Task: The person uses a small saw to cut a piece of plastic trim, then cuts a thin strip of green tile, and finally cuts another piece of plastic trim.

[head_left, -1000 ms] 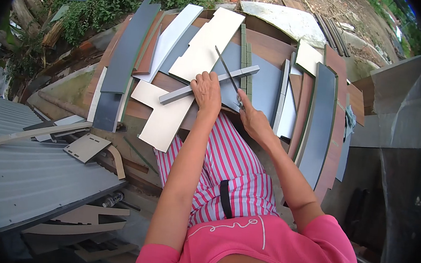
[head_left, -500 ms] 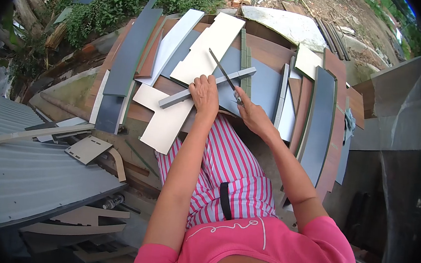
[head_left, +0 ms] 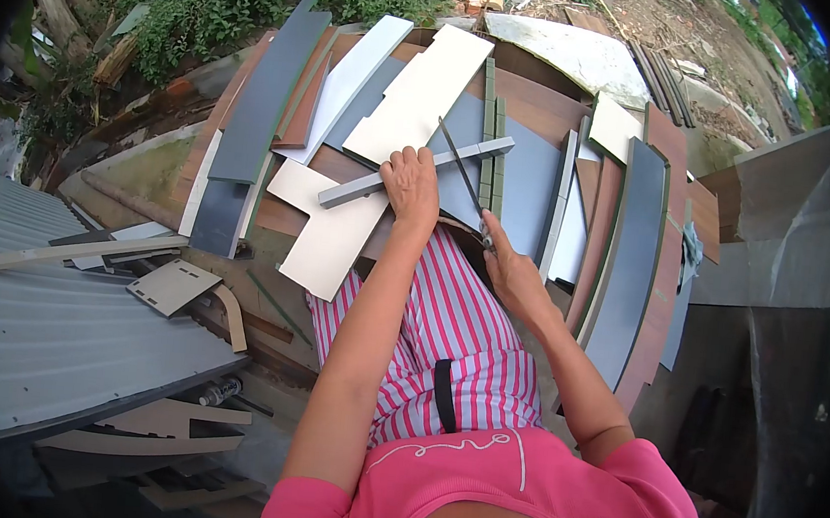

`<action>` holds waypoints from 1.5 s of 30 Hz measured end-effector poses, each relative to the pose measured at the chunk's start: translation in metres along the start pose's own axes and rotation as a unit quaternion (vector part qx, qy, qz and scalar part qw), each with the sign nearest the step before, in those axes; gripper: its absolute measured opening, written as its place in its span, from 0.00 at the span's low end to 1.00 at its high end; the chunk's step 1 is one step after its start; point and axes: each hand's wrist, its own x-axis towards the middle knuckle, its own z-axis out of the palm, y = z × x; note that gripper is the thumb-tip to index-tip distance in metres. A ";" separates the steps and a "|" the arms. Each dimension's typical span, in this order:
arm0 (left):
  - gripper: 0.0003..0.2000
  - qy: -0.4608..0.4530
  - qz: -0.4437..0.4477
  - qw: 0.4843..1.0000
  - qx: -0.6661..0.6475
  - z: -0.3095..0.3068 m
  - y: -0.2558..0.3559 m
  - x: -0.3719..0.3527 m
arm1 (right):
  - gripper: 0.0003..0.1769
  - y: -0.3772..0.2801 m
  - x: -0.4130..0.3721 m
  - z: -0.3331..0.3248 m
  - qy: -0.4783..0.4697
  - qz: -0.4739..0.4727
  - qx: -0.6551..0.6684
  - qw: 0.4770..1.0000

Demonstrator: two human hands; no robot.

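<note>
Taking directions from your left hand (head_left: 410,185), with twelve toward the top of the view, you are pressing that hand down over the gray bar (head_left: 352,188), fingers curling over it and closing on its middle. The bar is running from nearly nine o'clock to two o'clock, resting partly over the T-shaped cream panel (head_left: 323,234) at seven o'clock. Your right hand (head_left: 514,276), at four o'clock, is wrapping closed around the handle (head_left: 485,234) of a long, thin blade (head_left: 462,172). The blade is pointing to eleven o'clock from that hand and crossing the bar on the two o'clock side of your left hand; you cannot tell how firmly it is touching. A notched cream panel (head_left: 425,92) is lying at twelve, a white panel (head_left: 356,88) at eleven, and green-edged strips (head_left: 494,148) at two. The corrugated sheet (head_left: 63,327) is spreading at eight.
</note>
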 end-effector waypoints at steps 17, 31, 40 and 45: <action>0.04 -0.027 -0.008 1.000 0.000 -0.010 0.003 -0.003 | 0.34 -0.005 0.095 0.011 0.059 -0.056 -0.006 0.997; 0.04 -0.041 -0.012 0.999 0.010 -0.006 0.000 0.001 | 0.34 -0.003 0.019 -0.008 0.011 0.004 -0.016 1.000; 0.04 -0.017 -0.027 0.999 0.006 -0.006 -0.001 0.001 | 0.33 -0.008 0.096 0.005 0.043 -0.054 -0.024 0.997; 0.04 -0.007 -0.009 1.000 0.008 -0.003 -0.002 -0.001 | 0.34 0.000 0.067 0.006 0.032 -0.048 -0.038 0.998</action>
